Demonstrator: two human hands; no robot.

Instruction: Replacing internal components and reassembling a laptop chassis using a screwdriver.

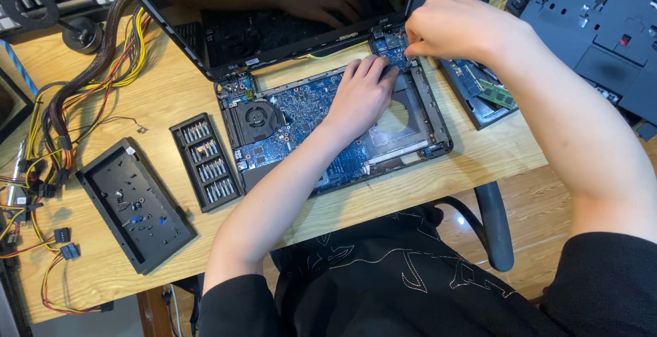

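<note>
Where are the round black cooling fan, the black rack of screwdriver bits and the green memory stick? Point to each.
round black cooling fan (pixel 258 116), head view, on its hub.
black rack of screwdriver bits (pixel 207 162), head view, on the middle row of bits.
green memory stick (pixel 497 95), head view, on its flat green face.

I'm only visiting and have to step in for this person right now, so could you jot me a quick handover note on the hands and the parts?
Left hand: flat on the blue motherboard of the opened laptop, fingertips at the upper right corner.
Right hand: fingers pinched at that same corner; what they grip is hidden.
Nearby: screwdriver bit rack left of the laptop, black tray holding small loose parts, removed bottom cover at the far right.
Done: bottom cover off, board and cooling fan exposed.
Left: the board still sits in the chassis.
</note>
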